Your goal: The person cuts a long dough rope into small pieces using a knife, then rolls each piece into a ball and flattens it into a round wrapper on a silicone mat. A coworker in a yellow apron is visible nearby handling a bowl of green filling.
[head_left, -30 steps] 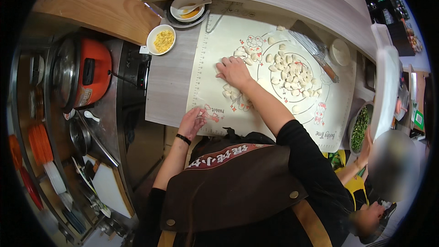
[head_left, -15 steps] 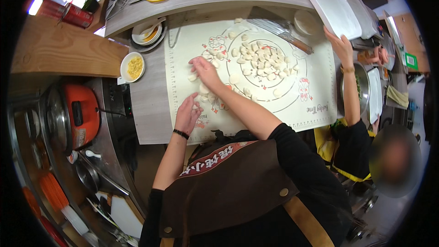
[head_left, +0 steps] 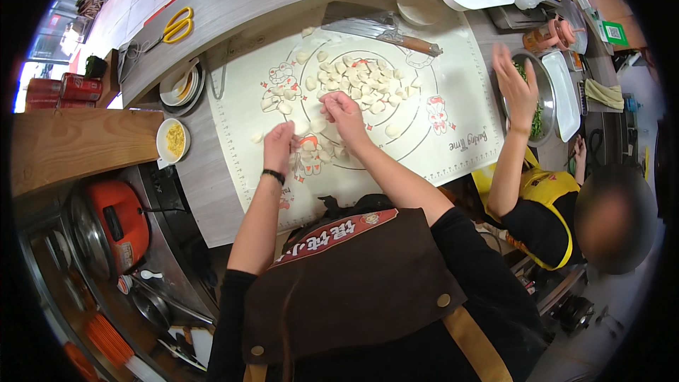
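Note:
Small white dough pieces lie heaped in the middle of a printed white pastry mat, with others scattered to the left and nearer me. My left hand hovers over the mat's left part, its fingers drawn together beside loose pieces. Just right of it, my right hand has thumb and fingers pinched at the near-left edge of the heap. What either hand holds, if anything, is too small to tell. Between the two hands lies a flattened dough piece.
A cleaver rests on the mat's far side near a round pale bowl. Yellow-handled scissors lie on the far ledge; a bowl of yellow food stands left. At right, a co-worker's hand is over a metal bowl of chopped greens.
My view has shifted. My right hand has moved from the mat's left part toward the dough heap, its fingers pinched. The co-worker's hand has left the white tray and is over the metal bowl.

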### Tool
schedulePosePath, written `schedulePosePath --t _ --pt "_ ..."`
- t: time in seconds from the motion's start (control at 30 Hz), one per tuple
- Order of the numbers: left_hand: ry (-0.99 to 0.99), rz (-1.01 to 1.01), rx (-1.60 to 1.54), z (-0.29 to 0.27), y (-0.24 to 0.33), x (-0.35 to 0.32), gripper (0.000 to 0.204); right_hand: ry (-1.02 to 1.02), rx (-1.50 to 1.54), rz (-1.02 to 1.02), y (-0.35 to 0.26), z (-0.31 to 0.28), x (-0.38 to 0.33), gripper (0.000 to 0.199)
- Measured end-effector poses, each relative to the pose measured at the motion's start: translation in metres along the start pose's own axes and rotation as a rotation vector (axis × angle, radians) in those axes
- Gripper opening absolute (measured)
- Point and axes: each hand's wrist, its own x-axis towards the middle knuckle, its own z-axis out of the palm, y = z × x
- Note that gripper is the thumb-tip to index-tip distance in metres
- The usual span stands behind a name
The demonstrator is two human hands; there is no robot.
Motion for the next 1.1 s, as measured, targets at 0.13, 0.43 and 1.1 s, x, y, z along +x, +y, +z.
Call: schedulePosePath --t 0.13,0.43,1.1 --pt "0.171 0.046 0.422 -0.023 -0.003 0.032 0.02 0.028 -0.262 -0.048 0.017 -0.063 0.003 0.013" --pt "0.141 -0.167 -0.27 -0.011 0.008 -0.035 0.03 0.329 -1.347 -0.346 -0.003 -0.152 0.054 0.052" --pt "0.085 -0.174 -0.307 -0.018 -0.017 -0.071 0.018 -0.061 -1.573 -0.507 0.01 -0.12 0.049 0.057"
